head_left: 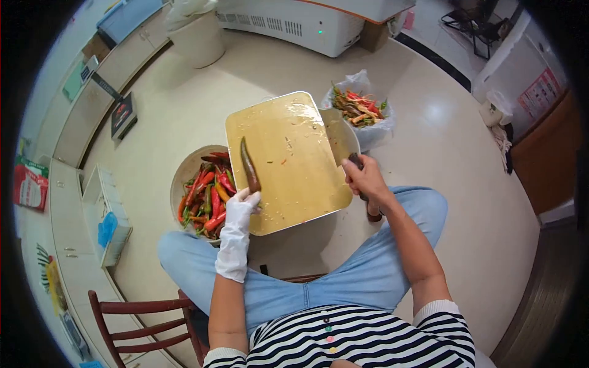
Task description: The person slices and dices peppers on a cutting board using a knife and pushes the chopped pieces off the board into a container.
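A long dark brown-green pepper lies along the left side of a yellowish cutting board. My left hand, in a white glove, has its fingers closed on the pepper's lower end. My bare right hand is wrapped round the dark handle of a knife at the board's right edge; the blade is hard to make out. Seeds and small red and green bits are scattered on the board. A round bowl of red, green and orange peppers stands left of the board, partly hidden by it.
Behind the board at the right, a plastic bag holds pepper scraps, near a metal basin. A scale, a white crate and a wooden chair are at the left. A white bin stands at the back.
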A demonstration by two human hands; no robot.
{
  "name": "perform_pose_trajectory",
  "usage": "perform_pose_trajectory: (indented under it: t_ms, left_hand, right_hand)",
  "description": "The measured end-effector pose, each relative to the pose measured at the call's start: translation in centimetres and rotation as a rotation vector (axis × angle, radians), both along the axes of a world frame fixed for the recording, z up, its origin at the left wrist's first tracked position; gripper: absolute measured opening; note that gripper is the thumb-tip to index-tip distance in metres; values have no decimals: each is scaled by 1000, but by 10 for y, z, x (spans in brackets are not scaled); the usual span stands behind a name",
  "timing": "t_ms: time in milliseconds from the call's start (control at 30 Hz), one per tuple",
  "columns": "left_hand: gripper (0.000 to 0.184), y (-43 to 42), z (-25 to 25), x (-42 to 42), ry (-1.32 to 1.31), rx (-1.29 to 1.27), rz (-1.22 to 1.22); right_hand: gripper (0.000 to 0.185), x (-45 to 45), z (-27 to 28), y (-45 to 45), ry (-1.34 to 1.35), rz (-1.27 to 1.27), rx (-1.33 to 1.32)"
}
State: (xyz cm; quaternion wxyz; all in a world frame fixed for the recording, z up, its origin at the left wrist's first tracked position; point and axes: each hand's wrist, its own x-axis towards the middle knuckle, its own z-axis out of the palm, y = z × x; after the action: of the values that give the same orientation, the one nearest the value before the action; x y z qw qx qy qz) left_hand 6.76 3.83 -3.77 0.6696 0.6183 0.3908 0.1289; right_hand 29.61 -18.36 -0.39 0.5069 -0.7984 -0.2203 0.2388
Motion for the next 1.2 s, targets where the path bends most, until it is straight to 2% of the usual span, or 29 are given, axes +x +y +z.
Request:
perform_pose_trajectory:
  t_ms: [67,133,200,267,333,400,433,467,533,567,667,833,900,967,1067,1200]
  left_hand:
    - [29,7,-23,-10,-5,126,44]
    - [27,14,-36,-16,-42,199,73]
    - [26,21,-45,-25,-7,237,73]
    - [25,35,-70,-33,214,329,81]
    - [20,31,-70,-36,172,308,92]
    - [16,34,-75,-39,193,464,-17]
    - [17,25,-61,-34,194,324,61]
    - [17,23,-63,-32,188,320,59]
    - [16,21,-69,-33,176,129,112]
    - [15,22,-71,-34,263,140,80]
    - [15,22,-71,-34,236,88,101]
    - [16,30,-88,-35,140,74,173]
    - [17,32,-91,-37,108,89,187]
    - [15,33,-89,-38,87,-82,202]
    - [15,29,-79,-37,74,-78,194]
    - [15,35,-92,-39,76,-49,174]
  right_hand:
    - [32,18,-2,-11,368,-13,154]
    - [32,32,1,-18,459,-18,196]
    - [37,49,-9,-26,820,58,218]
    - [44,58,-34,-33,855,107,199]
    - [47,59,-50,-42,1000,166,161]
    - [50,58,-68,-49,999,135,105]
    - [51,58,-75,-51,1010,136,104]
    - [52,59,-81,-53,1018,141,100]
    - [54,61,-90,-54,1002,116,103]
    - [54,62,-94,-54,959,62,110]
    - [53,62,-94,-54,875,-20,90]
    - [51,70,-82,-65,817,-41,8]
    - [49,72,-76,-74,786,-78,-114]
    - [49,76,-73,-86,761,-66,-124]
    - [48,84,-64,-105,741,-25,-136]
    - [47,84,-37,-114,678,23,-222]
